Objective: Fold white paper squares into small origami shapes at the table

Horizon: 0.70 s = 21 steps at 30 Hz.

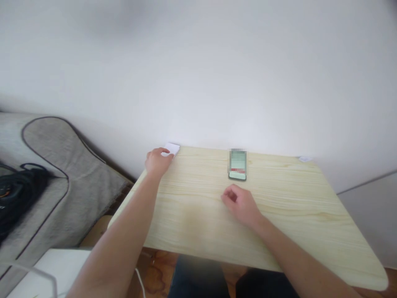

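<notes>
Phone screen (237, 163) pixelated; left hand (157, 163) partly hides white paper (173, 148).

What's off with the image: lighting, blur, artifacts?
Head view: light looks soft and even, with no hard glare on the wall; head view: a dim blurred patch darkens the wall's upper left, and a brownish smudge sits mid-table, causes unclear; head view: blocky pixelation covers most of the phone screen; head view: fine detail looks soft overall.

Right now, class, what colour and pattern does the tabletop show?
The tabletop is pale yellow with wood grain; head view.
</notes>
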Each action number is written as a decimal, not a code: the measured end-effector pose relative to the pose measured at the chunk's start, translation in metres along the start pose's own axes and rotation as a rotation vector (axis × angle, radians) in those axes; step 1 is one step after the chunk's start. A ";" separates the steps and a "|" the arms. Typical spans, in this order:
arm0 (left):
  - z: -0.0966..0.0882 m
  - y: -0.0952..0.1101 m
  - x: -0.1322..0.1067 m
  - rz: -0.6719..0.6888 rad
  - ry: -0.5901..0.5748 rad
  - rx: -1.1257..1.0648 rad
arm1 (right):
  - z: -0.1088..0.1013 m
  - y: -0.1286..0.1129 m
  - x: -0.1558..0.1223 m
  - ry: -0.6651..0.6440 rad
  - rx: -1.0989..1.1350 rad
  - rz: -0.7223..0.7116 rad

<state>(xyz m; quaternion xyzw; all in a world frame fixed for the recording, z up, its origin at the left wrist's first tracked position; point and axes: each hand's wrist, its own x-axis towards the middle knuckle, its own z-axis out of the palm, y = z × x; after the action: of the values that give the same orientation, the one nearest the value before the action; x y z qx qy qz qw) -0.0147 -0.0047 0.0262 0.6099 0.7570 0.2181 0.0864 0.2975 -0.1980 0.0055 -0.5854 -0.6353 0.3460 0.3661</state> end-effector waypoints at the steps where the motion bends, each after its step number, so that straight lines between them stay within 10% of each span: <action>1: -0.002 -0.007 0.007 -0.002 0.004 0.013 | 0.002 0.002 0.001 -0.006 -0.025 0.005; 21: 0.002 -0.015 0.035 -0.040 -0.191 0.190 | -0.001 0.015 0.004 0.014 -0.078 -0.031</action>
<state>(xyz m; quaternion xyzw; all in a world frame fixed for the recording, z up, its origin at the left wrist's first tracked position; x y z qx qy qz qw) -0.0356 0.0272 0.0230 0.6180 0.7746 0.0846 0.1044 0.3049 -0.1926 -0.0065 -0.5916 -0.6549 0.3110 0.3526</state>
